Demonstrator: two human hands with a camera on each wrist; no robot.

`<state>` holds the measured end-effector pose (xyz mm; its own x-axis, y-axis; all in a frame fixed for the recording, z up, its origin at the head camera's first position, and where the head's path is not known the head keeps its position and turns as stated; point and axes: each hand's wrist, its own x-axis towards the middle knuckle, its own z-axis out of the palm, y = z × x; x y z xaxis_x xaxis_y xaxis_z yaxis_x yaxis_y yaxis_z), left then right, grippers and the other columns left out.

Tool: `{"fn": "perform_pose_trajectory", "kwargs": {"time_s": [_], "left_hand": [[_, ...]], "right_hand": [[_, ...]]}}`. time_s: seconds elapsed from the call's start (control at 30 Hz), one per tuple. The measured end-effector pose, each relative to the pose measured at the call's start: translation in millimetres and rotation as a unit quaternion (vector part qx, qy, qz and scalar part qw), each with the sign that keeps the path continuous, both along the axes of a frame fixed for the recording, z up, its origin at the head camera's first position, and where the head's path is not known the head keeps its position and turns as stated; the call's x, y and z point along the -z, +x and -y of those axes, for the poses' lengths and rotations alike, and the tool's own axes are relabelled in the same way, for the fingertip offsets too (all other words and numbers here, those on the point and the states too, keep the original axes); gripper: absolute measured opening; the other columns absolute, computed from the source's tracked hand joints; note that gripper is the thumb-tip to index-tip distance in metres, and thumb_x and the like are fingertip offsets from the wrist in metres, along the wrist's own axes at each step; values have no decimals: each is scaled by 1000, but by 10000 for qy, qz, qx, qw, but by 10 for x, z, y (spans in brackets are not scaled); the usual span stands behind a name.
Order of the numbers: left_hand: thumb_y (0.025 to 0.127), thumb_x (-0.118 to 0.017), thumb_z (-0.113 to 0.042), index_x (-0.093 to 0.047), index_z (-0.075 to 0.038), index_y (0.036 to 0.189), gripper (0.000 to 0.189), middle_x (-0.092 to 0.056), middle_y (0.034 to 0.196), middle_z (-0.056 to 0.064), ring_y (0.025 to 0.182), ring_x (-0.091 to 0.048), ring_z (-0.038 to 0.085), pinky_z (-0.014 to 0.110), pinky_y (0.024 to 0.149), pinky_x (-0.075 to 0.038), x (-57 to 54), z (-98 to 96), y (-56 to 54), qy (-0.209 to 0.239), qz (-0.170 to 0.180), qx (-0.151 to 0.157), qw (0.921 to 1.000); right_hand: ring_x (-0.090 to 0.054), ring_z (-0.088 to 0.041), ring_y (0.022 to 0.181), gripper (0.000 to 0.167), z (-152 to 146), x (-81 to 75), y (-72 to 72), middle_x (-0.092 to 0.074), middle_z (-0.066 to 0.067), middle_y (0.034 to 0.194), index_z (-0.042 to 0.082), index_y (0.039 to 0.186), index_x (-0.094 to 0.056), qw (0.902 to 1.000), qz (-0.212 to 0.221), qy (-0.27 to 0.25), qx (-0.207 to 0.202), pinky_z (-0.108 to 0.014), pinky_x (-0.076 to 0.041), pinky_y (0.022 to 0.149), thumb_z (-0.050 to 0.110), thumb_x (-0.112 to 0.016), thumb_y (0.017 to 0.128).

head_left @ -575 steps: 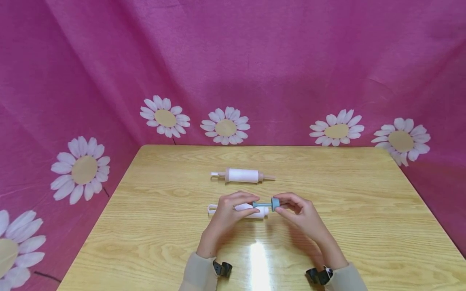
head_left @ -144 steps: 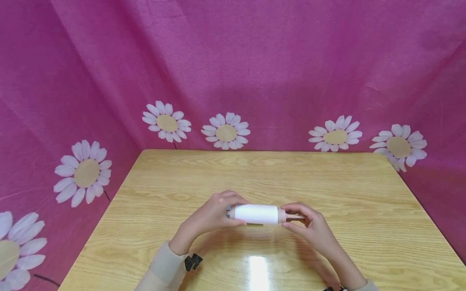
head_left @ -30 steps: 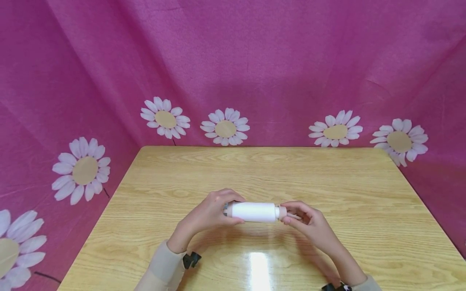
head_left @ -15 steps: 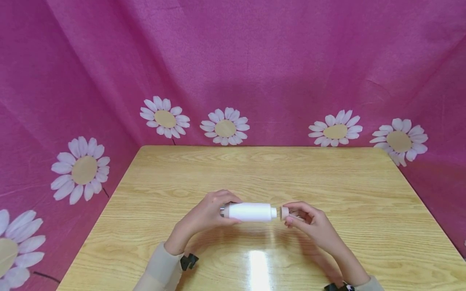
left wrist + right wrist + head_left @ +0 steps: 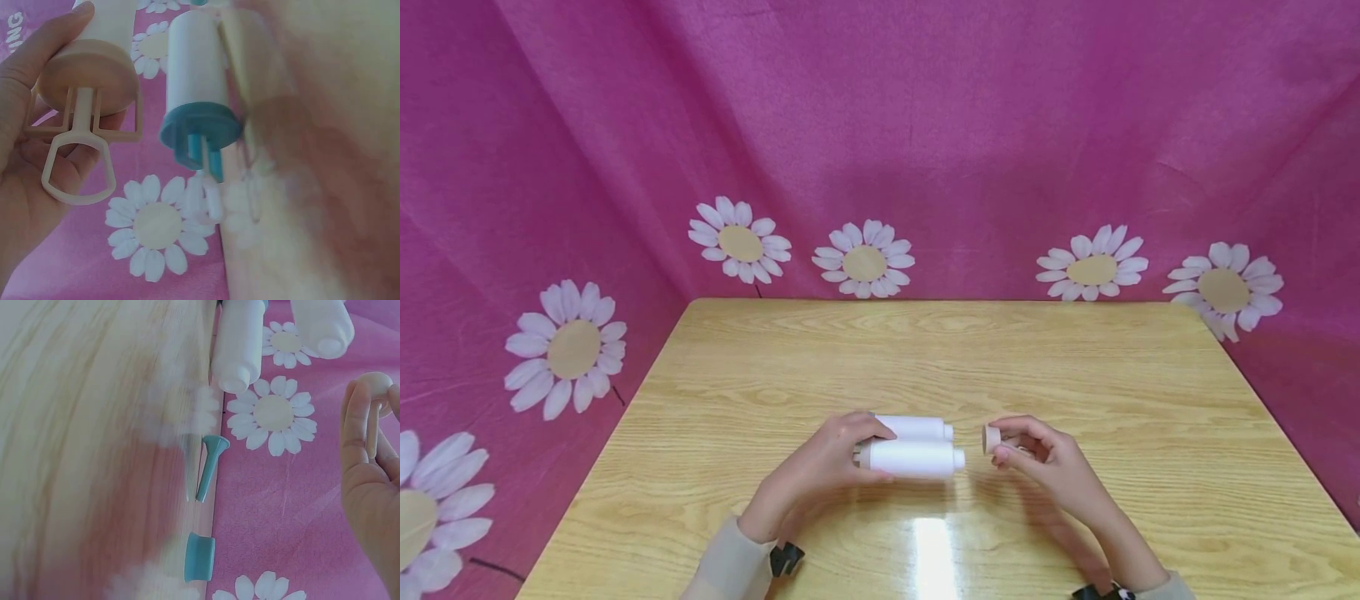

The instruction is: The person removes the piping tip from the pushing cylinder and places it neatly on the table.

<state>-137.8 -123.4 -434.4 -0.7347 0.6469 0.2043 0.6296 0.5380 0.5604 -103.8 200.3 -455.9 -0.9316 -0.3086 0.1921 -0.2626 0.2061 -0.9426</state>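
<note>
Cap (image 5: 992,439) may fall if the right hand (image 5: 1047,460), which pinches it, loosens; the white cylinder (image 5: 916,458), gripped by the left hand (image 5: 826,457) near one end, may tip.

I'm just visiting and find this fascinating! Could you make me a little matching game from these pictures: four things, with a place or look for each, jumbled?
Things:
1. Beige-flanged syringe
2. Beige nozzle cap
3. Teal-flanged syringe
4. Teal nozzle

Places or looks:
A. White barrel, in neither hand
B. Gripped by the left hand
C. All teal, flared at one end
D. Pinched by the right hand

Right pairs: 1-B, 2-D, 3-A, 4-C.
</note>
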Motion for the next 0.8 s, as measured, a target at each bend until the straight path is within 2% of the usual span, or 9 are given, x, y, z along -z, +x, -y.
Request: {"fn": "perform_pose_trajectory", "kwargs": {"time_s": [0.27, 0.5, 0.63, 0.8], "left_hand": [[75, -85, -29, -70, -13, 108, 40, -72, 107, -1, 100, -64, 12, 27, 91, -52, 124, 5, 57, -195, -126, 131, 9996], [74, -85, -28, -69, -12, 108, 41, -71, 105, -1, 97, -62, 10, 25, 89, -52, 232, 13, 106, -231, -118, 83, 9996], [73, -86, -28, -69, -10, 105, 40, -72, 103, 0, 95, -63, 11, 24, 86, -52, 290, 16, 117, -280, -268, 179, 9991], [74, -85, -28, -69, -11, 104, 38, -71, 101, -1, 94, -62, 9, 23, 85, -51, 339, 23, 105, -365, -244, 217, 9988]], "right_hand": [[-67, -7, 84, 30, 8, 7, 2, -67, 8, 99, -2, 123, -59, 10000, -20, 18, 28, -31, -60, 74, 4, -62, 94], [-67, -7, 83, 29, 24, 15, 0, -67, 9, 99, -3, 121, -59, 10000, -58, 31, 64, -31, -60, 73, 4, -63, 93], [-68, -6, 83, 29, 32, 17, 2, -67, 10, 99, -3, 121, -60, 9999, -83, 34, 74, -30, -60, 73, 4, -63, 93], [-68, -7, 83, 29, 36, 11, 7, -67, 10, 98, -3, 121, -59, 10000, -35, 35, 61, -31, -60, 73, 5, -63, 94]]}}
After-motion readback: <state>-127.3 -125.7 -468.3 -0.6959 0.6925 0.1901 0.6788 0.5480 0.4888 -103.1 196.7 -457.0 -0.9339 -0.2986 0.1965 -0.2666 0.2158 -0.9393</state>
